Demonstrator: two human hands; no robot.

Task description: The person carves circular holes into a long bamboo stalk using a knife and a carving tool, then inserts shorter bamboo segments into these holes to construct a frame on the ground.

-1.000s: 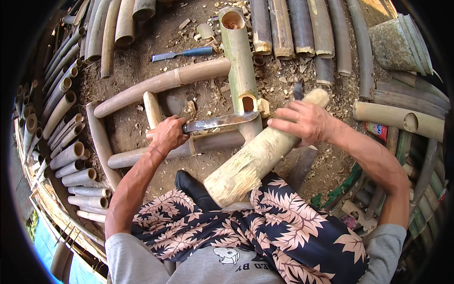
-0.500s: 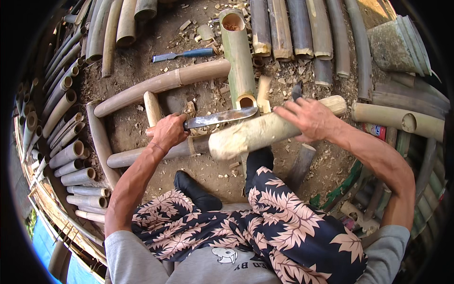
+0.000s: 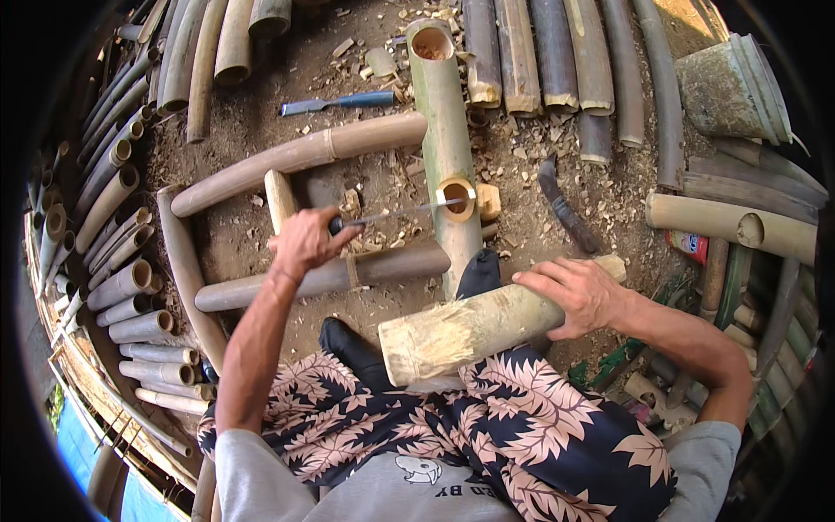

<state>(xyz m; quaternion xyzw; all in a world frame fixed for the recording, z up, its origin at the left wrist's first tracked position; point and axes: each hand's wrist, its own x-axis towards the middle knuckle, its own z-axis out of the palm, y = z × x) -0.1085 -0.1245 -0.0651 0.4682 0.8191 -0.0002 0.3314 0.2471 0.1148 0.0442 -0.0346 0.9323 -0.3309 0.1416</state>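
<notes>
Mostly hidden inside left hand [image 3: 306,242]: knife handle [image 3: 336,225]. Partly behind wooden block [image 3: 470,335]: right foot [image 3: 478,274]. Unclear: blade tip [image 3: 458,202] inside or above bamboo hole [image 3: 457,210]. Cut off at top edge: bamboo poles [image 3: 519,56].

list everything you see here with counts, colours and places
knife: 1, dark handle, left hand, tip at the lower hole
wooden club: 1, pale, right hand
holed bamboo length: 1, greenish, centre
bamboo frame: 1, brown, left of centre
chisel: 1, blue, ground beyond frame
curved tool: 1, dark, right of centre
bucket: 1, grey, upper right
container: 1, red, right
bamboo poles: many, brown and grey, all around
wood chips: many, pale, ground
shirt: 1, grey, lower edge
left hand: 1, bare, left of centre
right hand: 1, bare, right of centre
</notes>
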